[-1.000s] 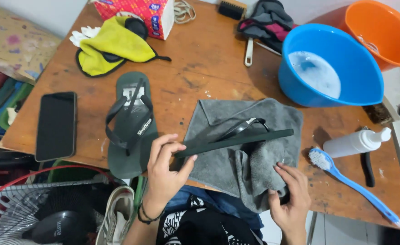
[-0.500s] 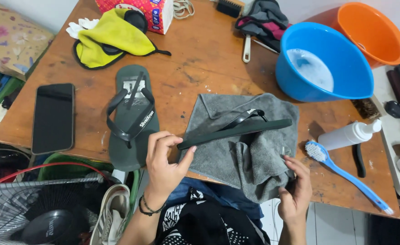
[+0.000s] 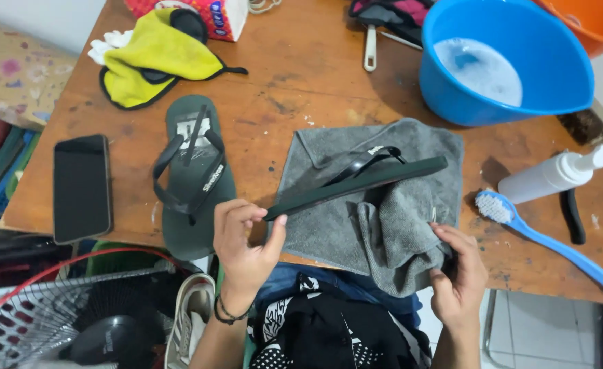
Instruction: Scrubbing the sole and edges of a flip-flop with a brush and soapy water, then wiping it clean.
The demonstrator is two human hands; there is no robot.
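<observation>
My left hand [image 3: 243, 239] grips the heel end of a dark green flip-flop [image 3: 356, 186], held on edge above a grey towel [image 3: 329, 164] spread on the wooden table [image 3: 301, 75]. My right hand [image 3: 460, 277] pinches a bunched corner of that towel at the table's front edge. A second dark green flip-flop [image 3: 192, 174] lies flat, sole down, left of the towel.
A blue basin [image 3: 554, 75] with soapy water stands at the back right, an orange basin [image 3: 588, 24] behind it. A white bottle [image 3: 554, 174] and blue brush [image 3: 540, 239] lie right. A black phone [image 3: 81, 186] lies left, yellow cloth [image 3: 154, 55] beyond. A wire fan [image 3: 55, 321] sits below.
The view has closed in on the table. My left hand has kept its hold on the flip-flop, and my right hand has gathered more of the towel's corner.
</observation>
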